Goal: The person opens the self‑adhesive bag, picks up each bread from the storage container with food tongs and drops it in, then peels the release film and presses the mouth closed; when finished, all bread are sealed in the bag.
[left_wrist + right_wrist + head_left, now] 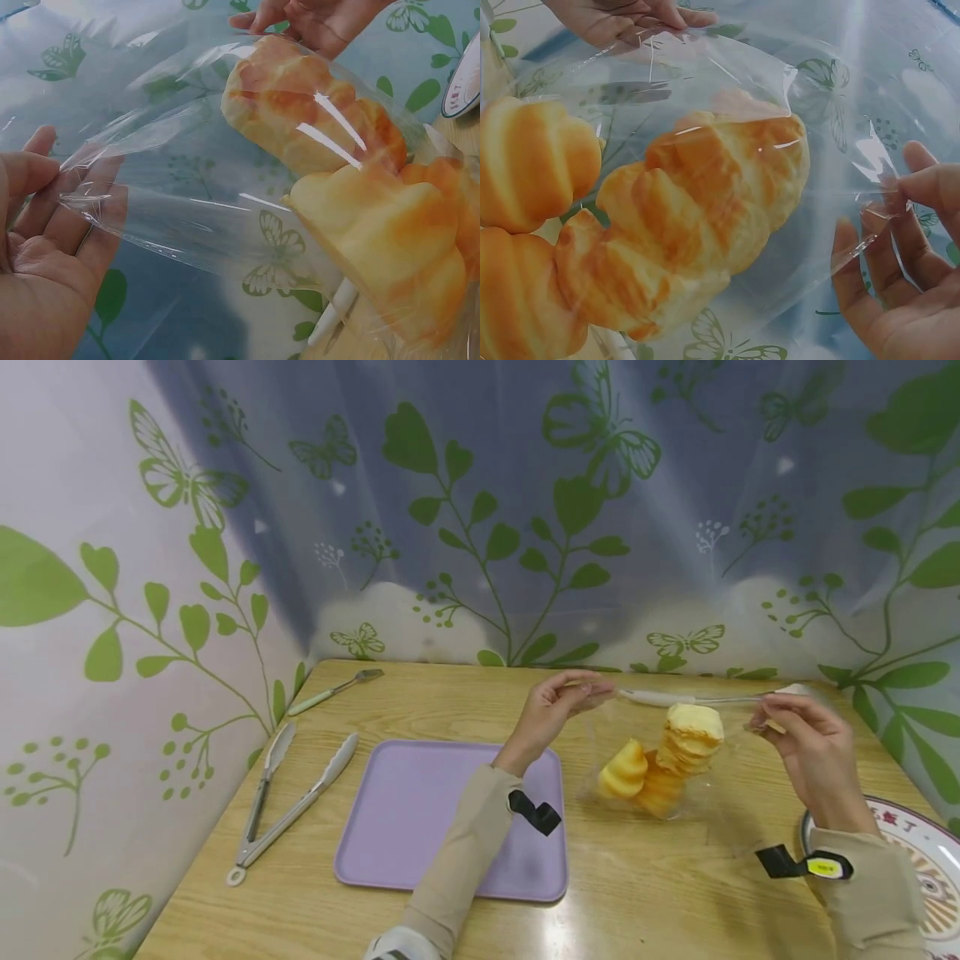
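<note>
A clear plastic bag (172, 225) hangs between my two hands over the right half of the table. My left hand (553, 714) pinches one edge of it between thumb and fingers. The opposite edge is pinched by my right hand (813, 752), as the right wrist view shows up close. Inside the bag are several bread rolls: a long twisted one (697, 217) standing upright, and rounder ones, such as the yellow-brown roll (624, 770), lower down. Glare on the plastic blurs parts of them.
Left of the bag lies a purple tray (405, 814). Metal tongs (300, 802) spread beside it, with a green-handled fork (335, 692) behind. A white-handled utensil (660, 697) lies at the back; a patterned plate (911, 835) is partly behind my right forearm. Printed curtains close off the back and left.
</note>
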Demonstrator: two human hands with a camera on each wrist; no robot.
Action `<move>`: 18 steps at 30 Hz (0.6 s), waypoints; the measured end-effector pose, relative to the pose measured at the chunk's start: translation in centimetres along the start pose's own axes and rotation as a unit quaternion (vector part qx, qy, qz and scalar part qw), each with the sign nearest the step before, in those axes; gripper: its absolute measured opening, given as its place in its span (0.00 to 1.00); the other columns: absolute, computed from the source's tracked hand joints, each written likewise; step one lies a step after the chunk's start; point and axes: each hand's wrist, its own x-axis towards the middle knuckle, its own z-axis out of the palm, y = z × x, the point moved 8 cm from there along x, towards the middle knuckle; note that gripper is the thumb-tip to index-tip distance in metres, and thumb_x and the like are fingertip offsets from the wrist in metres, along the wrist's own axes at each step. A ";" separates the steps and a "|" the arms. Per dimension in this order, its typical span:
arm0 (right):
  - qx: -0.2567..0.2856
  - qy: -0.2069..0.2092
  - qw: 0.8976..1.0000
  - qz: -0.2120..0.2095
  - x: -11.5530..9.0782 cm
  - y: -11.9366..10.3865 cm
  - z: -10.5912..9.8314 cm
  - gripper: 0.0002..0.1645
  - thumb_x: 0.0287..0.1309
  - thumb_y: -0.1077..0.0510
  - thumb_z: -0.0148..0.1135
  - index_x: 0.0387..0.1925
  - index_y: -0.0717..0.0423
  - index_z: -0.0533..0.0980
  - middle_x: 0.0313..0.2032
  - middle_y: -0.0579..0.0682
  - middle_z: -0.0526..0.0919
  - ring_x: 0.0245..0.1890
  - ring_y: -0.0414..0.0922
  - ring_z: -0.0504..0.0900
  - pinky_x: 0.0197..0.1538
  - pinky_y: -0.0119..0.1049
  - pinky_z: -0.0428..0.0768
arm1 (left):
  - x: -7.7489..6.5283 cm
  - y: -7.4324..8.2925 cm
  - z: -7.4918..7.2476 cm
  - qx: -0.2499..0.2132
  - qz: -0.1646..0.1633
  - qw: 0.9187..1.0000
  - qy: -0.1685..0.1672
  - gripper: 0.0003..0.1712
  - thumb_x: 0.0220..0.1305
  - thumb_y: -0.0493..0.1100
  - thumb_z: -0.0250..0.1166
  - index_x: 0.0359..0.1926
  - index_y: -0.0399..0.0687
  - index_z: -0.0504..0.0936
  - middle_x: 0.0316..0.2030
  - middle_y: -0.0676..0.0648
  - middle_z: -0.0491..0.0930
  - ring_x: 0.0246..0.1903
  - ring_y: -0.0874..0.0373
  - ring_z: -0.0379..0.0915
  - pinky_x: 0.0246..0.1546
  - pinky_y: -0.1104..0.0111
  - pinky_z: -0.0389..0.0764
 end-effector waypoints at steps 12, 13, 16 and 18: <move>0.069 -0.044 0.997 -0.006 -0.1 0.2 0.3 0.21 0.67 0.81 0.34 0.38 0.78 0.77 0.40 0.61 0.85 0.39 0.50 0.85 0.44 0.35 0.84 | -0.4 0.2 -0.7 0.069 0.016 0.997 0.014 0.10 0.70 0.27 0.48 0.37 0.19 0.73 0.52 0.24 0.77 0.56 0.35 0.75 0.54 0.68 0.79; 0.061 -0.041 0.997 -0.006 -0.2 0.2 0.3 0.20 0.67 0.80 0.35 0.37 0.77 0.77 0.40 0.60 0.85 0.40 0.49 0.85 0.44 0.34 0.84 | -0.4 0.2 -0.8 0.078 0.015 0.997 0.013 0.10 0.70 0.26 0.48 0.37 0.20 0.74 0.51 0.25 0.77 0.56 0.36 0.75 0.53 0.69 0.78; 0.052 -0.038 0.998 -0.007 -0.3 0.2 0.3 0.19 0.67 0.80 0.36 0.37 0.76 0.76 0.41 0.60 0.85 0.42 0.48 0.84 0.44 0.32 0.83 | -0.5 0.4 -0.8 0.095 0.014 0.995 0.012 0.10 0.70 0.26 0.47 0.35 0.22 0.73 0.51 0.26 0.78 0.56 0.38 0.76 0.54 0.67 0.78; 0.044 -0.040 0.998 -0.010 -0.4 0.3 0.4 0.18 0.66 0.80 0.36 0.38 0.76 0.75 0.41 0.60 0.84 0.44 0.47 0.84 0.45 0.31 0.83 | -0.5 0.5 -0.8 0.096 0.011 0.995 0.011 0.10 0.71 0.28 0.47 0.35 0.23 0.72 0.51 0.26 0.78 0.57 0.40 0.76 0.56 0.65 0.78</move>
